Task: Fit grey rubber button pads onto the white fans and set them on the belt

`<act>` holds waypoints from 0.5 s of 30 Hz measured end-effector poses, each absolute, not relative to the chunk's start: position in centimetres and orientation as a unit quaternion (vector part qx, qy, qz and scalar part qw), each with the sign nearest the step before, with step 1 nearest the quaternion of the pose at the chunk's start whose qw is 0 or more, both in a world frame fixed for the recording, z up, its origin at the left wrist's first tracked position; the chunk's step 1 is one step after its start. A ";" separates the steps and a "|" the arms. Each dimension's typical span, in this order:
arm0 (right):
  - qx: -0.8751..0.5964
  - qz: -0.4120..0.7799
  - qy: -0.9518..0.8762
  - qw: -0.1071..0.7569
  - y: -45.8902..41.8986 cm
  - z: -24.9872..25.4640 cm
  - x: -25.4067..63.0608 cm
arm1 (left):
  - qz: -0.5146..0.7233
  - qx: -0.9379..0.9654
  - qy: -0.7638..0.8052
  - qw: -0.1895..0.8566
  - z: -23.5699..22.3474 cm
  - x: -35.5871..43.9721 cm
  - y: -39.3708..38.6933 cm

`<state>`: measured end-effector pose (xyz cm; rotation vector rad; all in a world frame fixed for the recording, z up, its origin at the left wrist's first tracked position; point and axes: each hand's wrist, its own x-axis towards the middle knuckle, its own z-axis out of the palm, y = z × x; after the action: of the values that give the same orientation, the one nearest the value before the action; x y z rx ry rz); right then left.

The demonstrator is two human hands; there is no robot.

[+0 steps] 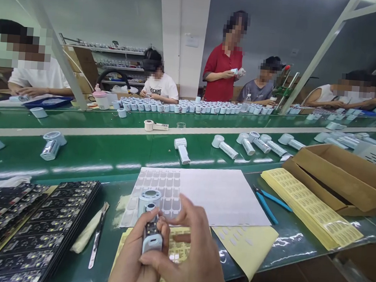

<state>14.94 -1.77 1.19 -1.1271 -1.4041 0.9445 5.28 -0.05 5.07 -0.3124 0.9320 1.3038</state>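
Note:
My left hand (139,259) is wrapped around the handle of a pale blue handheld fan (152,243), whose round head points away from me. A dark panel shows on the handle's front. My right hand (195,250) is beside it, thumb against the handle's bottom end and the other fingers spread apart. Beneath the hands lie a sheet of grey stickers (172,181) on white paper and a yellow sticker sheet (179,249). Tweezers (97,242) rest to the left, beside stacked black printed panels (41,229).
Blue-handled pliers (267,206), yellow label sheets (313,207) and an open cardboard box (341,175) lie to the right. Several fans, one of them a pale blue fan (182,151), lie along the green conveyor belt (135,150). Beyond it, co-workers handle parts near rows of fan heads (190,108).

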 end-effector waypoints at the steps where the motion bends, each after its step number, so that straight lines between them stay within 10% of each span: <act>1: -0.480 0.411 -0.573 0.522 -1.6 1.1 15.4 | 0.569 -0.139 0.422 0.693 5.3 5.2 -0.1; 15: -0.596 0.374 -0.594 0.389 1.2 -3.4 23.8 | 0.469 0.193 0.559 0.656 -0.9 4.0 -0.9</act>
<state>23.78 1.17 -3.39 -1.5159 -1.5111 0.9503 4.05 -0.88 -0.85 0.4376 1.2665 1.0625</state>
